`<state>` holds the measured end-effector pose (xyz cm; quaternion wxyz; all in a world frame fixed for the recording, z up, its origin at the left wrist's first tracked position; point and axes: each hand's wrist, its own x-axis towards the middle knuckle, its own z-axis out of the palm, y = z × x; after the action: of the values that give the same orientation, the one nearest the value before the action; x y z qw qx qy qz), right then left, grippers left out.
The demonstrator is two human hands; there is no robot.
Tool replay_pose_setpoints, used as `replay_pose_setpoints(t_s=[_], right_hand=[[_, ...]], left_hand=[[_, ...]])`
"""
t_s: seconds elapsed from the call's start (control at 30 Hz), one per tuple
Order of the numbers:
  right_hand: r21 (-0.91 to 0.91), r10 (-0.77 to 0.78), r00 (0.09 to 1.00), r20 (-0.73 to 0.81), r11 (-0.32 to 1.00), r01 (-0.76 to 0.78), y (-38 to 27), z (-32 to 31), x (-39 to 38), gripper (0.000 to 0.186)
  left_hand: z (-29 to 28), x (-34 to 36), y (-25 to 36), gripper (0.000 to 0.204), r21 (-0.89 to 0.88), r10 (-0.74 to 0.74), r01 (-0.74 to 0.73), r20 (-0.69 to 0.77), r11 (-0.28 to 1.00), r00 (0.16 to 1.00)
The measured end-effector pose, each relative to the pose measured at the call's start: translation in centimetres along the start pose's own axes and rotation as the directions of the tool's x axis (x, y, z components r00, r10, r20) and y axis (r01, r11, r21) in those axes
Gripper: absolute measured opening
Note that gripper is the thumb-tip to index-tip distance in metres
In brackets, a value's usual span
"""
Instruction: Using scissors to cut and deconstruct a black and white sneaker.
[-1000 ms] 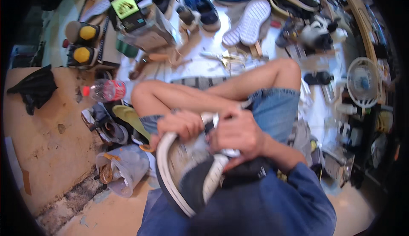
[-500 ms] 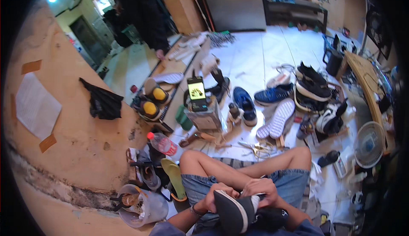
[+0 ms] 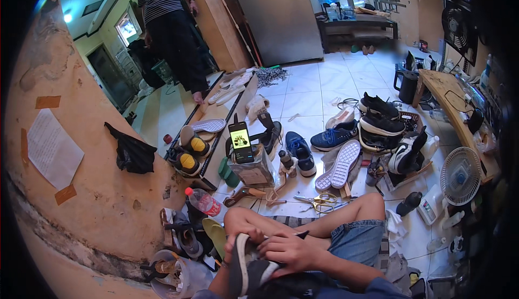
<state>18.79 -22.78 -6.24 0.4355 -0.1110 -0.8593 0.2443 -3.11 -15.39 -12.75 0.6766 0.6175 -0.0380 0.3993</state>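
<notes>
A dark shoe with a white midsole band (image 3: 244,272) stands tilted over my lap, its dark outsole turned to the left. My left hand (image 3: 242,238) grips its far end, with the fingers curled over the edge. Across the upper lies my right hand (image 3: 286,249), its fingers bent and pressed at the shoe's opening; the fingertips are partly hidden. Beyond my crossed legs are yellow-handled scissors (image 3: 323,202) and a pair of white soles (image 3: 340,166) on the floor.
A phone (image 3: 241,141) leans on a box ahead. Several shoes, including a blue sneaker (image 3: 300,153), stand beyond. At left are a red-capped bottle (image 3: 204,202) and a bucket (image 3: 195,277); at right, a fan (image 3: 460,176). A person (image 3: 172,34) stands on the far left.
The shoe has moved left and turned more upright. My right hand has shifted left and now lies across its upper. My view has tilted up, showing more of the standing person.
</notes>
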Motion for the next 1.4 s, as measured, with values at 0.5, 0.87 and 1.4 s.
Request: replay_pose_setpoints(t_s=[0.5, 0.87, 1.4], right_hand=[[0.162, -0.076, 0.983, -0.165, 0.981, 0.103, 11.9, 6.5, 3.7, 0.055], [0.335, -0.143, 0.971, 0.192, 0.940, 0.072, 8.4, 12.9, 4.6, 0.048], [0.035, 0.187, 0.980, -0.071, 0.982, -0.185, 6.6, 14.5, 2.9, 0.047]], left_hand=[[-3.7, -1.9, 3.9, 0.078, 0.307, -0.105, 0.411, -0.680, 0.858, 0.726], [-0.9, -12.8, 6.6, 0.047, 0.264, 0.136, 0.042, -0.620, 0.964, 0.773], [-5.9, -12.7, 4.3, 0.031, -0.170, 0.114, -0.239, -0.536, 0.956, 0.837]])
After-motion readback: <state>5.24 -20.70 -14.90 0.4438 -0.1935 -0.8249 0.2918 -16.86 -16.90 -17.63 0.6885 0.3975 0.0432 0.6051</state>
